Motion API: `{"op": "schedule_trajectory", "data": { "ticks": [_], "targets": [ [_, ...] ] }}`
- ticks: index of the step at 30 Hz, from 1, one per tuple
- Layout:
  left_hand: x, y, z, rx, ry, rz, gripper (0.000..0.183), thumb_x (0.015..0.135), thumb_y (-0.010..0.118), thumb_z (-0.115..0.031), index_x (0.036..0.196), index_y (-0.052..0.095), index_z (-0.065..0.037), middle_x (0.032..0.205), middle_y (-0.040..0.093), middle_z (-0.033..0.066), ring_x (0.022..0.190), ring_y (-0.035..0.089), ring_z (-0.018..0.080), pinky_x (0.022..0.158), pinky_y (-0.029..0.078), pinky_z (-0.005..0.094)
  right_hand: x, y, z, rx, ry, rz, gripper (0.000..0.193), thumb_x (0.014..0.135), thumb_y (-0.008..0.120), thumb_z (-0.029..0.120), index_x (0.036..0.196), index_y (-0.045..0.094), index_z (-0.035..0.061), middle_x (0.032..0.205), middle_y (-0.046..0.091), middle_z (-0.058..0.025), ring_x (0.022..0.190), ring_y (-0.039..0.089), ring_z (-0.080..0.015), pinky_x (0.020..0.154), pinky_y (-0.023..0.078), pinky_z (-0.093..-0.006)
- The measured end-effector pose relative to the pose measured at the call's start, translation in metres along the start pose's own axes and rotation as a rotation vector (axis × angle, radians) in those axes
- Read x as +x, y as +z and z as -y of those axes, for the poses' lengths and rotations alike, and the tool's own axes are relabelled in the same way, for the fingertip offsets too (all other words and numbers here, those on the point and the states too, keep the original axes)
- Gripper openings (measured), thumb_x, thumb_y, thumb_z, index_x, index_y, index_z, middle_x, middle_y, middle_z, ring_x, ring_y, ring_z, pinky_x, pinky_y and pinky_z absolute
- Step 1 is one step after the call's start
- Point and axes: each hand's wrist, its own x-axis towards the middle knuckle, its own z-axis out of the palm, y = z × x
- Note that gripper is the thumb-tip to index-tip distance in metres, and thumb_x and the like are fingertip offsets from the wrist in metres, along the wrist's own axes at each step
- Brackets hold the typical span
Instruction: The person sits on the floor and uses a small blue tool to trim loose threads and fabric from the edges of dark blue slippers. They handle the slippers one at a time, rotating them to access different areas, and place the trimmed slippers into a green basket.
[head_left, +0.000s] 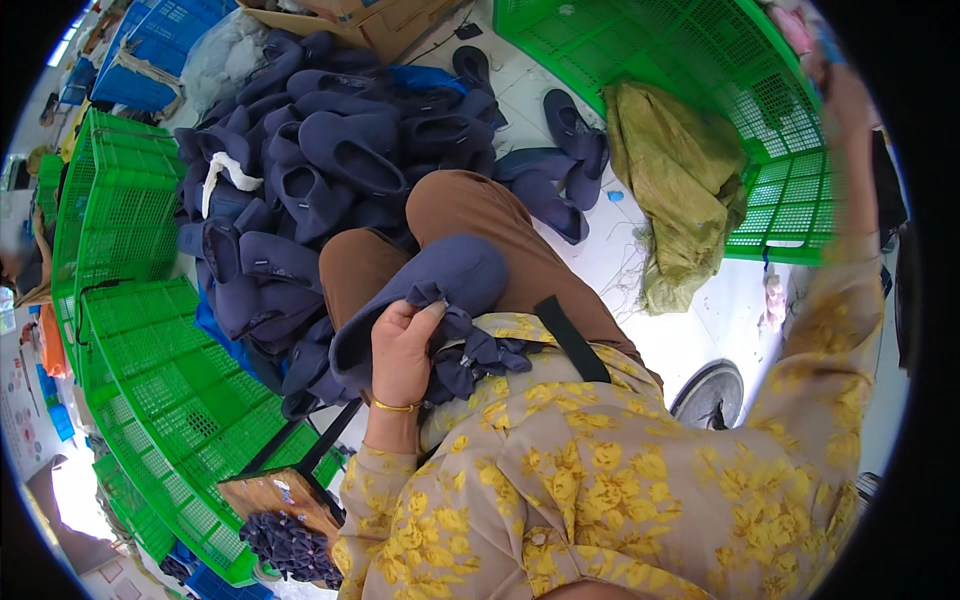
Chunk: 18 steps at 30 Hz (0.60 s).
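Observation:
My left hand (pixel 399 345) is closed, with thumb and fingers pinching a gathered navy cloth bow against a slipper. The navy slipper (pixel 452 268) lies across my brown-trousered lap. Several more navy cloth bows (pixel 487 360) rest on my lap beside that hand, against my floral shirt. My right arm reaches up along the right rim, past the green crate there. The right hand (pixel 846 95) is smeared by motion, so its fingers and anything in them cannot be made out.
A big heap of navy slippers (pixel 352 152) lies ahead of my knees. Green plastic crates (pixel 165 400) stand at left, another green crate (pixel 690 45) at far right. An olive sack (pixel 672 185) lies before it. Dark bows (pixel 288 548) sit by a wooden board (pixel 262 492).

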Motion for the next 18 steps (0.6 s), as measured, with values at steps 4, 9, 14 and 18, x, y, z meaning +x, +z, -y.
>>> {"op": "schedule_trajectory", "data": {
  "ticks": [4, 9, 14, 18],
  "targets": [
    [0.002, -0.010, 0.004, -0.129, 0.012, 0.100, 0.019, 0.092, 0.058, -0.002, 0.107, 0.063, 0.006, 0.100, 0.069, 0.0095, 0.086, 0.066, 0.0151, 0.079, 0.053, 0.0260, -0.162, 0.118, 0.027, 0.099, -0.087, 0.595, 0.023, 0.082, 0.063, -0.003, 0.101, 0.068, 0.0085, 0.092, 0.067, -0.0017, 0.084, 0.062, -0.0117, 0.074, 0.050, -0.0272],
    [0.005, -0.015, 0.004, -0.161, -0.007, 0.148, 0.020, 0.093, 0.058, -0.002, 0.111, 0.062, 0.006, 0.106, 0.068, 0.0104, 0.094, 0.064, 0.0150, 0.087, 0.050, 0.0268, -0.271, 0.185, 0.048, 0.289, -0.326, 1.090, 0.040, 0.073, 0.062, -0.006, 0.110, 0.067, 0.0085, 0.090, 0.068, -0.0120, 0.081, 0.067, -0.0286, 0.069, 0.053, -0.0346],
    [0.007, -0.024, 0.012, -0.138, -0.002, 0.180, 0.028, 0.093, 0.058, -0.004, 0.120, 0.057, 0.006, 0.117, 0.065, 0.0125, 0.106, 0.062, 0.0193, 0.097, 0.047, 0.0329, -0.284, 0.196, 0.057, 0.202, -0.463, 1.111, 0.047, 0.069, 0.065, -0.002, 0.114, 0.066, 0.0085, 0.081, 0.065, -0.0093, 0.072, 0.064, -0.0298, 0.063, 0.051, -0.0383],
    [0.007, -0.022, 0.012, -0.134, 0.001, 0.189, 0.029, 0.093, 0.058, -0.004, 0.120, 0.057, 0.006, 0.118, 0.065, 0.0123, 0.107, 0.062, 0.0191, 0.097, 0.047, 0.0326, -0.284, 0.195, 0.056, 0.176, -0.494, 1.121, 0.046, 0.070, 0.066, 0.000, 0.115, 0.065, 0.0079, 0.082, 0.065, -0.0093, 0.070, 0.064, -0.0297, 0.062, 0.051, -0.0385]
  ]
}}
